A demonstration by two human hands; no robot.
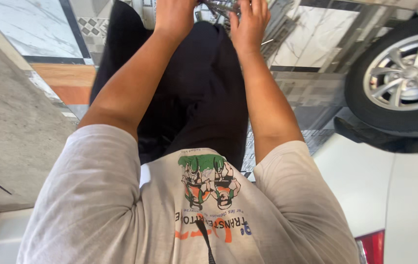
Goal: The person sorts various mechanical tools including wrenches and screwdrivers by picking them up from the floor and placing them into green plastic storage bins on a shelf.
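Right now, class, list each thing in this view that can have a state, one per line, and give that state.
Left hand: raised, fingers closed on something at the frame's top edge.
Right hand: raised, fingers curled on thin metal pieces.
Metal pieces: held between both hands, mostly cut off.
Car wheel: on the tiled floor, tyre looks inflated.
Tail light: unlit.

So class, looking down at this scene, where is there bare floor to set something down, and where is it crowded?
Bare patches: the grey concrete strip left of the dark trousers, and the marble tiles between the right hand and the car wheel. It is crowded at the top edge, where the left hand and right hand meet over small metal pieces.
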